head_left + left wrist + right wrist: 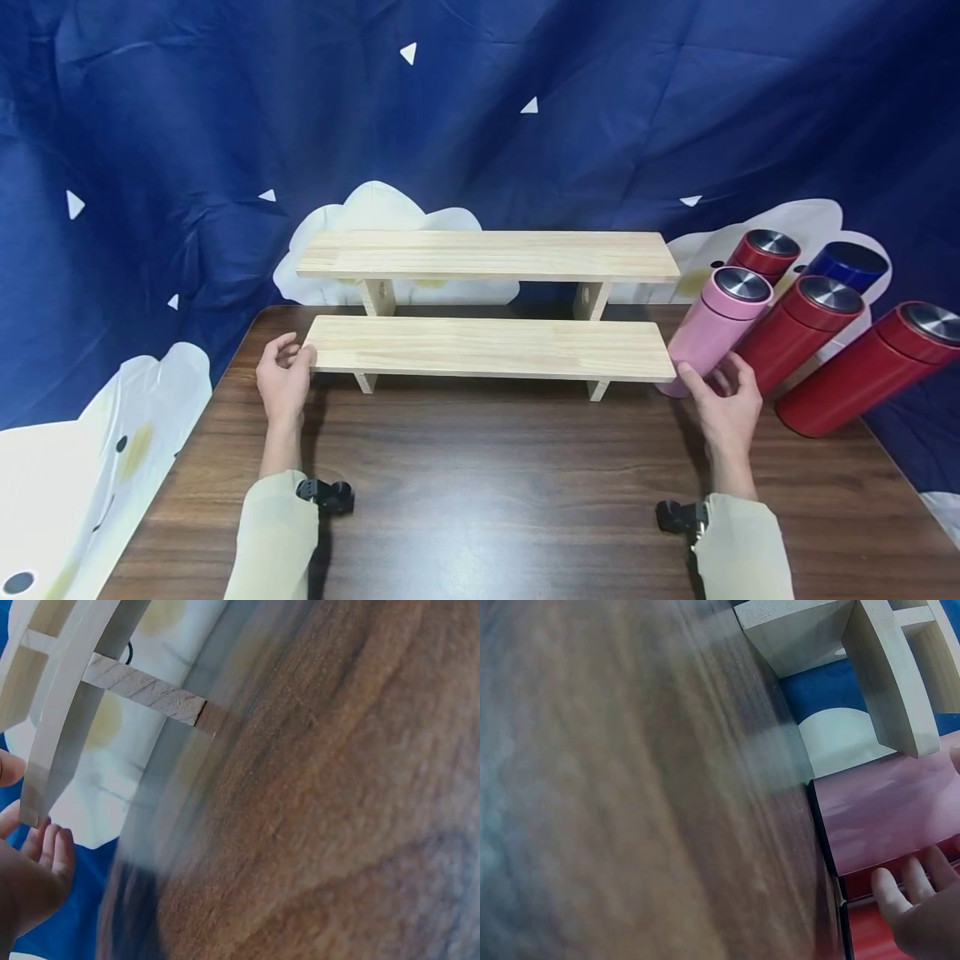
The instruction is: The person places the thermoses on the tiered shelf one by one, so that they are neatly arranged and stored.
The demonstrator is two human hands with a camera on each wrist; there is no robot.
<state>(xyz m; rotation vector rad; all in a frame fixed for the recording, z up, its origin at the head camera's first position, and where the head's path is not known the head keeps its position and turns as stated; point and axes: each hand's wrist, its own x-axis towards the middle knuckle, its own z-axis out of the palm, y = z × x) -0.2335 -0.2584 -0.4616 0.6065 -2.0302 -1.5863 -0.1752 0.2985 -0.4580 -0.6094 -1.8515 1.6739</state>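
Note:
A two-tier wooden shelf rack of pale wood stands on the table, its upper board behind the lower one. At the left end of the lower board, my left hand holds the corner, with the thumb on one side of the board and the fingers around its end. My right hand is around the lower part of a pink thermos, beside the rack's right end. The thumb lies on the pink side; the other fingers reach between it and a red thermos.
Another red thermos stands at the far right. Behind are a smaller red thermos and a blue thermos. The brown wooden table ends at a blue curtain with white cloud shapes.

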